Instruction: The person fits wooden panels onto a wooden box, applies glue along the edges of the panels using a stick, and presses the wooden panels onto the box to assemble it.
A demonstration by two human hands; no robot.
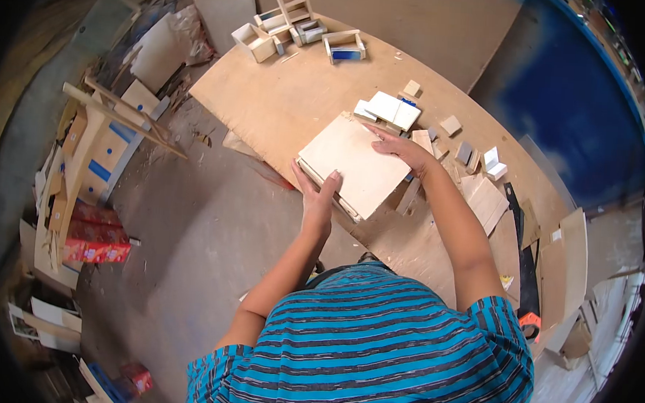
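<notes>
A pale, square wooden panel (354, 159) lies at the table's near edge, with another layer showing beneath its near-left side. My left hand (317, 197) grips that near-left side, thumb on top and fingers along the edge. On the far right side, my right hand (404, 150) holds the panel with its thumb on the upper face and its fingers along the far edge. What the fingertips touch underneath is hidden. Just beyond the panel lie white-faced blocks (393, 110), and several small wooden offcuts (451, 125) are scattered to the right.
Small wooden frames and boxes (345, 46) stand at the table's (269, 96) far left end. A black handsaw (528, 285) with an orange handle (530, 325) lies at the right. Red packages (98, 237) and leaning boards are on the left; a blue panel (576, 98) stands behind.
</notes>
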